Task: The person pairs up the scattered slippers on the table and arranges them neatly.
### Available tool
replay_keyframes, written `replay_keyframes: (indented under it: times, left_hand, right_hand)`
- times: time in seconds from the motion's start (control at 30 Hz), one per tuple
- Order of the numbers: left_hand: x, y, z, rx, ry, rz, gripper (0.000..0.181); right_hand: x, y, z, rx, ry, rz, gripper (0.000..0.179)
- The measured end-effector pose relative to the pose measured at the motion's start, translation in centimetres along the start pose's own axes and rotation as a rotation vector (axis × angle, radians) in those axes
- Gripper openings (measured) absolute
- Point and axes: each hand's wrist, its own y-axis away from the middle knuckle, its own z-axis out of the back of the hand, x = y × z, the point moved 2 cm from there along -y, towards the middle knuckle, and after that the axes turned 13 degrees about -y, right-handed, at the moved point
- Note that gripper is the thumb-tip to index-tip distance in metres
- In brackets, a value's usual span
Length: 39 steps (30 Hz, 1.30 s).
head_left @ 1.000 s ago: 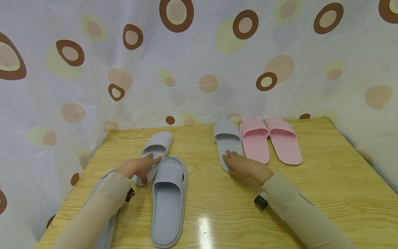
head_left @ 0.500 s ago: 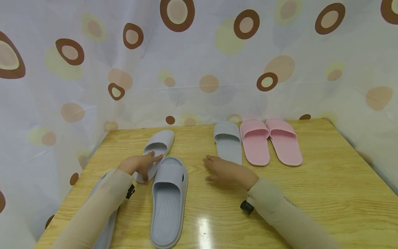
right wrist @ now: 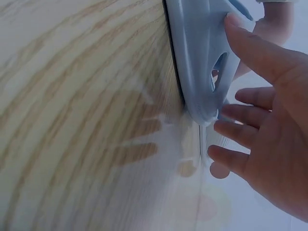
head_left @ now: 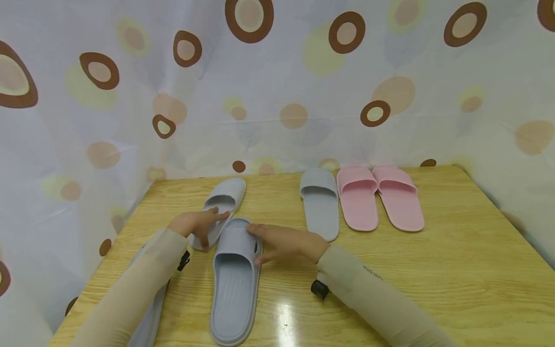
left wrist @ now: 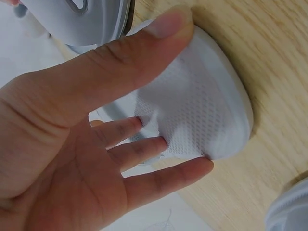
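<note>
My left hand [head_left: 201,225] rests over the back half of a light grey slipper [head_left: 231,189] that lies slanted at the left. In the left wrist view its fingertips meet the textured footbed [left wrist: 192,106], and the thumb reaches across to the opposite edge. A blue-grey slipper [head_left: 234,299] with a wide strap lies just in front, its toe close beside the light one. My right hand [head_left: 288,243] is at the right side of that strap, fingers extended. In the right wrist view the thumb tip overlaps the strap [right wrist: 197,48], while the other fingers stay straight near the toe.
At the back right stand a pale grey slipper [head_left: 320,212] and two pink slippers [head_left: 360,207], side by side against the patterned curtain [head_left: 269,86]. Another blue-grey slipper [head_left: 149,318] is partly hidden under the left sleeve. All lie on a wooden table [head_left: 433,279].
My right hand has left the pale grey slipper and moved left to the blue-grey slipper's strap. The light grey slipper under my left hand has slid slightly away and to the right.
</note>
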Motion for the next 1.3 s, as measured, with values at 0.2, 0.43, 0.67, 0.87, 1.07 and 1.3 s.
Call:
replay_keyframes:
  times: [0.2, 0.43, 0.67, 0.87, 1.07, 1.3]
  left_hand:
    - [0.0, -0.1, 0.4, 0.004, -0.011, -0.006, 0.107]
    - [0.2, -0.4, 0.5, 0.011, -0.006, -0.005, 0.108]
    - [0.3, -0.6, 0.4, 0.008, 0.001, -0.003, 0.109]
    - [0.2, -0.8, 0.6, 0.016, 0.002, -0.001, 0.107]
    - [0.3, -0.9, 0.7, 0.012, 0.006, 0.001, 0.107]
    - [0.5, -1.2, 0.6, 0.01, 0.014, -0.01, 0.107]
  right_hand:
    - [0.3, 0.0, -0.2, 0.025, -0.039, -0.02, 0.088]
    - [0.7, -0.1, -0.7, -0.001, 0.029, -0.033, 0.086]
    - [1.1, -0.1, -1.3, 0.006, 0.078, -0.026, 0.085]
    - [1.6, 0.1, -1.7, 0.016, 0.097, -0.033, 0.086]
    - [2.4, 0.4, -2.0, 0.024, 0.088, -0.049, 0.086]
    - [2.6, 0.9, -2.2, 0.036, 0.065, -0.048, 0.085]
